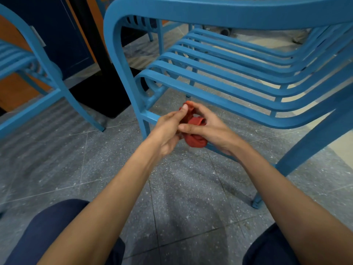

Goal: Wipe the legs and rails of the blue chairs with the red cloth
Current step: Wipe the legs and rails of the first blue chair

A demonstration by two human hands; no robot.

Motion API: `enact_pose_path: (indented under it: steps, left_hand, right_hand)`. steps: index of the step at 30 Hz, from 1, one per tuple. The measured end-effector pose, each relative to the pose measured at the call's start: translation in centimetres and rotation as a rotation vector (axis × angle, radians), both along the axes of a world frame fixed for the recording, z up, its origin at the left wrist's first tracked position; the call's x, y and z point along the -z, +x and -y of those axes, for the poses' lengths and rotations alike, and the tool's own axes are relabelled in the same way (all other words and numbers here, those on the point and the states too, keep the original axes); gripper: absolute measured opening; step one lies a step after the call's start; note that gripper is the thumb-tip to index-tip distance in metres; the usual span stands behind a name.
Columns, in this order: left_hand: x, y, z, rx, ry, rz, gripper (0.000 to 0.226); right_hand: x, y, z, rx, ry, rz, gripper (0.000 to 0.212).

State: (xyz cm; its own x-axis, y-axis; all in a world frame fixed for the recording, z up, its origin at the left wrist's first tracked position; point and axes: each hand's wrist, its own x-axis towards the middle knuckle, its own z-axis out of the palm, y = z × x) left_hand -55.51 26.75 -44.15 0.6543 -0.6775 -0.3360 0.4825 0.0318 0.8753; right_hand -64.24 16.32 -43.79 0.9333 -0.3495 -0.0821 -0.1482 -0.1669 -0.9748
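Centrally, the red cloth (193, 131) is bunched between my left grip (168, 129) and right grip (213, 129), both clamped on it with curled fingers. Just beyond it, the blue chair's lower rail (151, 116) runs left to right. The leg (138, 104) stands nearer the left grip, so I judge the next wipe goes forward and leftward.

grey speckled floor tiles (187, 197), black table base (99, 96)

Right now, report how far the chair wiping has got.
Done: nothing shows as wiped. In hand: left hand and right hand bunch the cloth by a leg of the near chair. Left: its legs and rails, then the second chair.
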Motion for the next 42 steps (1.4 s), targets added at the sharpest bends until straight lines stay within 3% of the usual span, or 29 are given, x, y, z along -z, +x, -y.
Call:
enact_pose_path:
  steps: [2,3,6,8,13,18,22,25,30,35,39,42]
  left_hand:
    - [-0.2,0.7,-0.6,0.107,0.04,0.098,0.042]
    - [-0.1,1.2,-1.1,0.158,0.112,0.247,0.042]
    - [1.0,3.3,-1.7,0.233,0.511,1.048,0.039]
    - [2.7,4.7,-1.9,0.291,0.638,1.272,0.042]
    - [6.5,5.6,-1.5,0.383,0.749,1.367,0.047]
    - [6.1,5.6,-1.9,0.35,0.809,1.529,0.041]
    - [4.9,6.7,-1.7,0.411,0.868,1.568,0.037]
    - [4.4,7.1,-1.5,0.444,0.857,1.568,0.038]
    - [4.7,8.0,-1.5,0.444,0.775,1.579,0.036]
    - [4.5,9.3,-1.4,0.506,0.686,1.543,0.035]
    - [4.6,9.9,-1.4,0.523,0.616,1.452,0.035]
    - [4.9,10.1,-1.4,0.526,0.599,1.432,0.036]
  right_hand:
    - [-0.6,-0.4,1.0,0.071,-0.072,-0.005,0.055]
    - [-0.8,-0.6,1.5,0.12,-0.165,-0.032,0.046]
    - [-0.5,-1.4,3.1,0.153,-0.653,-0.21,0.035]
    - [0.7,-1.4,3.1,0.078,-0.802,-0.331,0.034]
    - [3.4,-0.7,2.0,-0.016,-1.002,-0.328,0.034]
    - [3.9,-1.8,0.5,-0.025,-1.185,-0.349,0.05]
    - [3.5,-3.0,1.4,0.182,-1.021,-0.362,0.024]
    - [3.1,-1.8,1.7,0.26,-0.939,-0.425,0.024]
    - [4.0,2.5,-1.2,0.253,-0.986,-0.319,0.021]
    - [5.1,-0.5,-1.1,0.252,-1.001,-0.223,0.028]
    - [5.8,-0.6,-0.4,0.43,-0.881,-0.296,0.022]
    - [5.6,1.9,-0.9,0.441,-0.88,-0.414,0.024]
